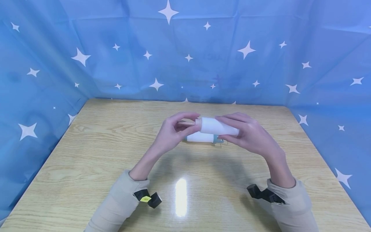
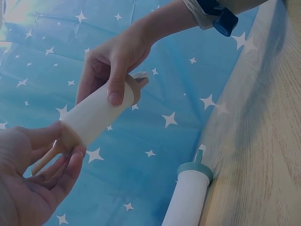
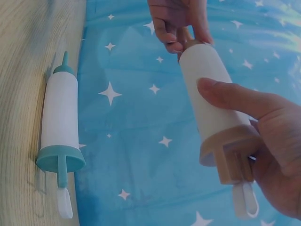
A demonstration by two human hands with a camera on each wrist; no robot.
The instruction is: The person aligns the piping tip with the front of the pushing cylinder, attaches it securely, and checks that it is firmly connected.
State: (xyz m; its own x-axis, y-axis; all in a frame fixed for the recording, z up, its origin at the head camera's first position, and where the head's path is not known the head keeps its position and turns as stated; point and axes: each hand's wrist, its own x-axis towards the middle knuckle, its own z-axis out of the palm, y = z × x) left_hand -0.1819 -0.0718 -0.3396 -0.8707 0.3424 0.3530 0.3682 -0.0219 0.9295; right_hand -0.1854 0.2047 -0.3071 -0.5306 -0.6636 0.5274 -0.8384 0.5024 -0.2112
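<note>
In the head view a white cylinder with tan ends (image 1: 211, 125) is held sideways above the table. My left hand (image 1: 171, 133) pinches its tan cap, which has a narrow spout. Around the white body my right hand (image 1: 252, 133) is curled, its thumb (image 3: 225, 96) lying along the side in the right wrist view. A tan tab (image 3: 228, 165) with a white loop (image 3: 245, 200) sticks out of the opposite end. Behind and below it, a similar white cylinder with teal ends (image 1: 200, 137) lies on the table, touched by neither hand.
The wooden table (image 1: 95, 154) spreads out on all sides of the hands. A blue cloth with white stars (image 1: 130, 61) hangs behind it and along both sides. Each sleeve carries a black wrist camera, such as the left one (image 1: 147, 197).
</note>
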